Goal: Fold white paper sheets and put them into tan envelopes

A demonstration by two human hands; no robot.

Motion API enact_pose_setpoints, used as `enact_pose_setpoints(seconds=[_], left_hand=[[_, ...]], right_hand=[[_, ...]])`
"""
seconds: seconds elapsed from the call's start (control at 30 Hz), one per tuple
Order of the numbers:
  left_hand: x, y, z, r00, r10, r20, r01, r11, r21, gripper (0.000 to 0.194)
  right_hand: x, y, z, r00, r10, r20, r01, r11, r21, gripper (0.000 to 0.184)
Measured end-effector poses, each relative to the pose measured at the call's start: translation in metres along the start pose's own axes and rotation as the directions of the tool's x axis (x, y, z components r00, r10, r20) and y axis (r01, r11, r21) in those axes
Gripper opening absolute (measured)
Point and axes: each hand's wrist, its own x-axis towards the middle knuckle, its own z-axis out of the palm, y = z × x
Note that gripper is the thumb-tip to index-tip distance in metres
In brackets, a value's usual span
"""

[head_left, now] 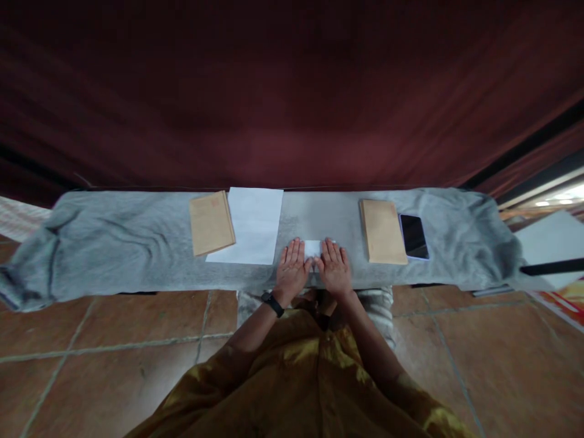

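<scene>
A small piece of white paper (312,248) lies near the front edge of the cloth-covered bench, between and partly under my two hands. My left hand (292,267) rests flat on its left side, fingers stretched forward, with a dark band on the wrist. On the paper's right side my right hand (334,267) lies flat too, its fingers straight. Both thumbs point inward and nearly meet. How far the paper reaches beneath the palms is hidden. Left of my hands are several white sheets or one large sheet (255,225), lying flat; I cannot tell which.
A stack of brown envelopes (212,225) overlaps the white sheet's left side. Another brown stack (384,232) lies to the right, beside a phone (414,236) with a dark screen. Grey cloth (123,243) covers the narrow bench. Behind it hangs a dark red curtain (283,152).
</scene>
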Motion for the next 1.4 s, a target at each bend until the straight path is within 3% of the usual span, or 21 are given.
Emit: enact_pose_setpoints(seconds=[0.37, 0.5, 0.7, 0.97, 1.13, 1.3, 1.4], left_hand=[[-0.011, -0.014, -0.009, 0.997, -0.070, -0.023, 0.069, 0.997, -0.013, 0.060], [-0.010, 0.003, -0.009, 0.995, -0.079, -0.061, 0.078, 0.997, -0.024, 0.058], [-0.004, 0.032, 0.002, 0.995, 0.095, 0.019, -0.094, 0.994, -0.061, 0.058], [-0.011, 0.003, 0.001, 0.999, 0.040, -0.035, -0.040, 0.999, -0.019, 0.064], [-0.011, 0.000, -0.001, 0.999, 0.014, -0.031, -0.015, 1.000, -0.005, 0.064], [-0.012, 0.000, -0.002, 0.999, 0.045, -0.004, -0.044, 0.999, 0.024, 0.061], [-0.015, -0.003, -0.001, 0.998, 0.062, -0.021, -0.061, 0.997, 0.037, 0.061]], right_hand=[[-0.006, 0.018, -0.002, 0.999, 0.038, -0.029, -0.038, 0.999, 0.006, 0.061], [-0.006, 0.018, -0.001, 0.999, 0.038, -0.035, -0.038, 0.999, 0.000, 0.061], [-0.007, 0.016, -0.002, 0.999, 0.036, -0.023, -0.037, 0.999, -0.009, 0.058], [-0.007, 0.018, 0.000, 0.997, 0.027, -0.073, -0.027, 1.000, -0.003, 0.057], [-0.007, 0.002, -0.002, 0.993, 0.079, -0.092, -0.079, 0.997, 0.008, 0.055], [-0.014, -0.027, 0.001, 0.998, -0.063, -0.027, 0.064, 0.997, 0.049, 0.053], [-0.022, -0.027, 0.004, 0.996, -0.079, -0.045, 0.081, 0.996, 0.034, 0.054]])
